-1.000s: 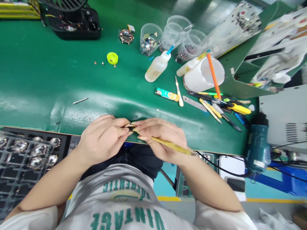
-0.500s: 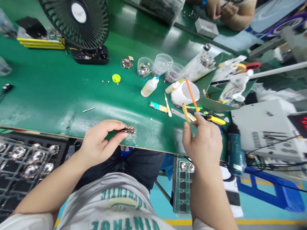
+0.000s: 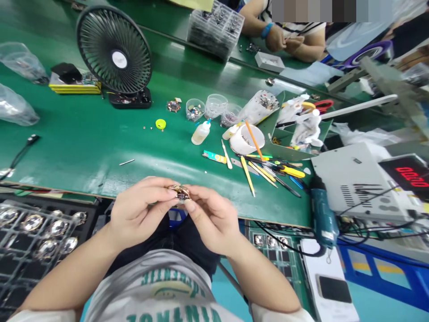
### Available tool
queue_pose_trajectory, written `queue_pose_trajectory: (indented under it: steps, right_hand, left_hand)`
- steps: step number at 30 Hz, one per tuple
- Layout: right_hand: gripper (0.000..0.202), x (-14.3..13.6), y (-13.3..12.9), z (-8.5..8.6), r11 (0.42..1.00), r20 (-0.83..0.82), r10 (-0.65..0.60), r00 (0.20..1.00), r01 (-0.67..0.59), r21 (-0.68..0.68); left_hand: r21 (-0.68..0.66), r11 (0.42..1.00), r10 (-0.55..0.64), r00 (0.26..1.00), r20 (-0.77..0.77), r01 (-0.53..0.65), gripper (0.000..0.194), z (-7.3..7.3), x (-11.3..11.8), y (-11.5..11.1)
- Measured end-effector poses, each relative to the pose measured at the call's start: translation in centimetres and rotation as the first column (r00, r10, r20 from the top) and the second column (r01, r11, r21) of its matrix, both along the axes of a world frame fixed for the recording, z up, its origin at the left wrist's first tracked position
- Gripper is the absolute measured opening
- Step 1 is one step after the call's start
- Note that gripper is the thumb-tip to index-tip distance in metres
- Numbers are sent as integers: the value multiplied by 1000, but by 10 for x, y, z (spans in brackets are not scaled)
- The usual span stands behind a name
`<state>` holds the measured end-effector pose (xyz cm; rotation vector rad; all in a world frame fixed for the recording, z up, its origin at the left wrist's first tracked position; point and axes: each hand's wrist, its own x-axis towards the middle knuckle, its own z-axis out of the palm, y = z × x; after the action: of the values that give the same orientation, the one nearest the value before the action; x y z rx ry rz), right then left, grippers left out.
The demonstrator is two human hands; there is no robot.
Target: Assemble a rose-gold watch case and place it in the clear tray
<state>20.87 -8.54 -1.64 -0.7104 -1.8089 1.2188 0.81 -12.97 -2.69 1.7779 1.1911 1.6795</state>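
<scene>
Between my two hands, just above the front edge of the green table (image 3: 80, 150), is a small round metal watch part (image 3: 181, 193). My left hand (image 3: 142, 208) pinches its left side between thumb and fingers. On the other side, my right hand (image 3: 212, 214) has its thumb and fingertips closed on the same part. The fingers hide some of it. A thin metal pin (image 3: 127, 162) lies behind my left hand. Right of my hands a yellow tool (image 3: 247, 175) rests on the table, near a teal and orange stick (image 3: 214, 157).
A black fan (image 3: 115, 53) stands at the back left. Small cups (image 3: 195, 110), a dropper bottle (image 3: 201, 133) and a white tub (image 3: 247, 139) stand behind my hands. A grey machine (image 3: 358, 179) is at right. Across the bench, a person's hands (image 3: 284, 40) work.
My right hand has let go of the yellow tool, moved left and taken hold of the watch part beside my left hand. The camera view has shifted.
</scene>
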Motion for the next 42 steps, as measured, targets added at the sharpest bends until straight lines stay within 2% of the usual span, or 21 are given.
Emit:
queue_pose_trajectory:
  steps: [3, 6, 10, 14, 17, 21, 24, 27, 30, 35, 38, 42]
  right_hand:
    - [33, 1, -2, 6, 998, 38, -12, 999, 10, 68]
    - [39, 1, -3, 13, 972, 90, -96, 991, 74, 224]
    - [40, 2, -5, 14, 862, 98, -226, 969, 152, 484]
    - [39, 3, -9, 11, 794, 120, -249, 961, 132, 593]
    - [44, 2, -14, 12, 808, 123, -247, 961, 134, 574]
    - [48, 1, -17, 16, 873, 104, -200, 974, 129, 470]
    - [54, 2, -14, 18, 887, 57, -173, 983, 131, 443]
    - [57, 4, -10, 15, 853, 131, -154, 979, 64, 518]
    - [60, 7, -7, 10, 817, 134, -172, 976, 66, 572]
    - [57, 11, -8, 7, 808, 146, -140, 979, 27, 589]
    - [61, 12, -9, 9, 826, 150, -125, 981, 19, 563]
    - [72, 10, -8, 7, 893, 98, -63, 993, 12, 450]
  left_hand:
    - [30, 1000, 3, 1000, -27, -2, 33, 0, -1, -1]
    - [64, 998, 11, 998, -65, -7, 32, 0, -1, -1]
    - [112, 994, 27, 992, -124, -13, 33, 1, -2, -2]
    - [138, 990, 8, 986, -169, 16, 37, 2, -4, -3]
    - [153, 988, 33, 990, -135, -12, 52, 4, -3, -3]
    - [208, 978, 44, 992, -118, -18, 79, 9, -2, -2]
    - [185, 983, 25, 991, -129, 0, 80, 12, -4, -1]
    - [208, 977, -17, 993, -115, 41, 86, 13, -6, 1]
    - [233, 970, -56, 994, -91, 76, 95, 13, -8, 2]
    - [219, 973, -54, 996, -71, 68, 96, 12, -8, 1]
    - [215, 974, -64, 996, -61, 76, 96, 14, -7, 1]
    - [209, 975, -65, 997, -39, 72, 94, 16, -6, 1]
